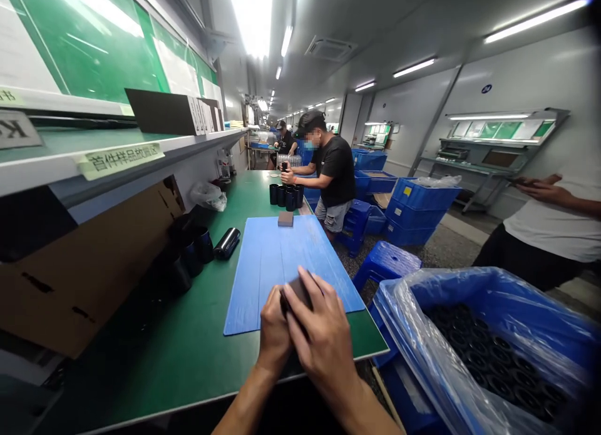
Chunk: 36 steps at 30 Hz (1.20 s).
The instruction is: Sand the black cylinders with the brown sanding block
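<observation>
My left hand point(275, 325) is closed in a fist at the near edge of the blue mat point(253, 260); what it grips is dark and mostly hidden. Against it presses my right hand point(322, 322), its fingers laid over a dark, flat-sided block point(303, 289). Both hands touch around this spot. Farther up the mat lies a small grey-brown block point(285, 220). Left of the mat, a glossy black cylinder point(227, 243) rests on its side, and several black cylinders point(203, 245) stand upright beside it.
The green table point(188, 360) ends just right of the mat. There stands a plastic-lined blue bin point(389, 297) with several black round parts. More black cylinders point(291, 198) stand near a co-worker point(333, 172). A shelf point(178, 144) overhangs the left; another person point(554, 222) stands at right.
</observation>
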Motion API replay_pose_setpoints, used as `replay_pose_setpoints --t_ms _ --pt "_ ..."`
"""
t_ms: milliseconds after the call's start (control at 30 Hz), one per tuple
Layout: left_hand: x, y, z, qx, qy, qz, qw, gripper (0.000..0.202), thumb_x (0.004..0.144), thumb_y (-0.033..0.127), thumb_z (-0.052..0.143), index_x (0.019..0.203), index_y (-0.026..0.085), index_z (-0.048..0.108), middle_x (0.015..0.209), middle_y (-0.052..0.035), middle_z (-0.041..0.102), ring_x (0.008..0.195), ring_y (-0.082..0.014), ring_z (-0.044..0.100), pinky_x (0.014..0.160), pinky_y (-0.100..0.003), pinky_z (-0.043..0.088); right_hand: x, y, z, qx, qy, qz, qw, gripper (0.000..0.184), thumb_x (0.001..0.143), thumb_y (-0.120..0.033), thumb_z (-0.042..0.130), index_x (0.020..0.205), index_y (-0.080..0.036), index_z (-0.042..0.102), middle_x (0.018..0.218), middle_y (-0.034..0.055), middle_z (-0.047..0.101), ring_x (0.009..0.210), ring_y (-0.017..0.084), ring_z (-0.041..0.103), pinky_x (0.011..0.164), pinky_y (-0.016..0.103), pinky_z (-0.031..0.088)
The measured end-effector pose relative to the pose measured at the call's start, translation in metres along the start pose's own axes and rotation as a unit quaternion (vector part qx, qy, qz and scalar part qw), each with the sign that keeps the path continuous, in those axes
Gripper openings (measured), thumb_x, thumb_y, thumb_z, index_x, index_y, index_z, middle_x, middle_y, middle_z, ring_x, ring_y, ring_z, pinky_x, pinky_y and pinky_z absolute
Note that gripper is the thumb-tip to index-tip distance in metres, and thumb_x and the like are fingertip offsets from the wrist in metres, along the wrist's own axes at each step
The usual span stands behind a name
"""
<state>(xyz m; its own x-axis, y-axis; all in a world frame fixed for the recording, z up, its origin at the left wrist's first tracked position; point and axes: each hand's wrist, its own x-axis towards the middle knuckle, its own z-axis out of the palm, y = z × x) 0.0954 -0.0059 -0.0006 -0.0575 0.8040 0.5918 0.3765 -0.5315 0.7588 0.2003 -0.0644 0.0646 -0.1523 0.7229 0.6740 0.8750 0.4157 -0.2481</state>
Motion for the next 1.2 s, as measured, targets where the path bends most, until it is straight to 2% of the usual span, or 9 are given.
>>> replay_pose_setpoints --t_ms 133,300,400,533,633,733,833,1000,1200 --pt "0.001 0.000 0.000 -0.004 -0.024 0.028 0.999 0.017 0.094 0.019 0.051 0.107 0.019 0.064 0.099 -0.0080 0.069 0.092 -0.0228 0.067 0.083 -0.037 0.057 -0.002 0.001 -0.001 -0.013 0.023 0.017 1.000 0.050 0.095 -0.017 0.054 0.143 -0.032 0.055 0.158 0.0035 0.041 0.138 0.033 0.041 0.103 0.053 0.045" --pt "0.001 -0.003 0.000 -0.011 -0.023 -0.008 1.000 0.018 0.096 0.018 0.047 0.104 0.020 0.062 0.098 -0.0063 0.068 0.090 -0.0208 0.066 0.079 -0.033 0.056 -0.003 -0.002 0.001 0.005 0.003 -0.013 1.000 0.056 0.094 -0.013 0.052 0.146 -0.032 0.051 0.157 0.0032 0.043 0.139 0.032 0.041 0.101 0.050 0.047" --pt "0.000 -0.003 0.002 -0.002 -0.031 0.016 0.999 0.009 0.092 0.025 0.057 0.097 0.019 0.062 0.089 -0.0048 0.066 0.081 -0.0202 0.065 0.074 -0.032 0.055 0.029 0.010 0.002 0.097 0.008 0.072 0.993 0.045 0.095 -0.019 0.055 0.138 -0.030 0.060 0.159 0.0051 0.040 0.138 0.033 0.043 0.109 0.053 0.041" --pt "0.000 0.001 0.003 0.018 -0.033 0.000 0.999 0.033 0.079 0.030 0.075 0.106 0.019 0.061 0.094 -0.0043 0.067 0.086 -0.0217 0.067 0.080 -0.033 0.054 0.068 0.055 -0.005 0.236 0.001 0.115 0.965 0.041 0.099 -0.033 0.055 0.138 -0.025 0.060 0.156 0.0063 0.043 0.139 0.027 0.046 0.116 0.046 0.038" --pt "0.001 0.004 0.002 0.025 -0.031 -0.013 0.999 0.033 0.079 0.031 0.075 0.107 0.019 0.061 0.094 -0.0040 0.067 0.086 -0.0217 0.067 0.080 -0.033 0.054 0.052 0.084 -0.014 0.315 0.031 0.178 0.932 0.044 0.098 -0.043 0.056 0.140 -0.029 0.058 0.154 0.0056 0.047 0.142 0.026 0.044 0.118 0.045 0.037" --pt "0.001 0.004 0.001 0.028 -0.036 -0.015 0.999 0.033 0.079 0.032 0.076 0.106 0.020 0.061 0.095 -0.0040 0.067 0.086 -0.0216 0.067 0.080 -0.033 0.054 0.016 0.085 -0.021 0.307 0.024 0.220 0.926 0.044 0.098 -0.046 0.056 0.138 -0.030 0.060 0.153 0.0062 0.047 0.141 0.027 0.045 0.118 0.048 0.036" --pt "0.000 0.003 0.001 0.021 -0.044 -0.008 0.999 0.034 0.079 0.032 0.075 0.108 0.020 0.061 0.096 -0.0046 0.067 0.088 -0.0225 0.068 0.080 -0.034 0.055 -0.007 0.061 -0.023 0.210 0.008 0.175 0.962 0.043 0.099 -0.038 0.054 0.142 -0.032 0.055 0.155 0.0061 0.044 0.140 0.028 0.044 0.117 0.052 0.036" --pt "-0.002 0.001 0.001 -0.013 -0.055 0.020 0.998 0.015 0.090 0.023 0.059 0.103 0.020 0.063 0.094 -0.0052 0.068 0.086 -0.0214 0.066 0.077 -0.033 0.055 -0.005 0.026 -0.023 0.076 -0.058 -0.029 0.995 0.049 0.097 -0.022 0.056 0.144 -0.032 0.053 0.156 0.0051 0.043 0.139 0.030 0.042 0.109 0.052 0.045" --pt "-0.001 0.000 0.002 -0.005 -0.040 0.010 0.999 0.005 0.091 0.021 0.056 0.094 0.021 0.061 0.089 -0.0044 0.067 0.080 -0.0203 0.066 0.073 -0.032 0.055 0.008 0.026 -0.017 0.058 -0.049 -0.024 0.997 0.047 0.095 -0.022 0.056 0.142 -0.029 0.055 0.158 0.0056 0.040 0.135 0.030 0.045 0.106 0.052 0.046"
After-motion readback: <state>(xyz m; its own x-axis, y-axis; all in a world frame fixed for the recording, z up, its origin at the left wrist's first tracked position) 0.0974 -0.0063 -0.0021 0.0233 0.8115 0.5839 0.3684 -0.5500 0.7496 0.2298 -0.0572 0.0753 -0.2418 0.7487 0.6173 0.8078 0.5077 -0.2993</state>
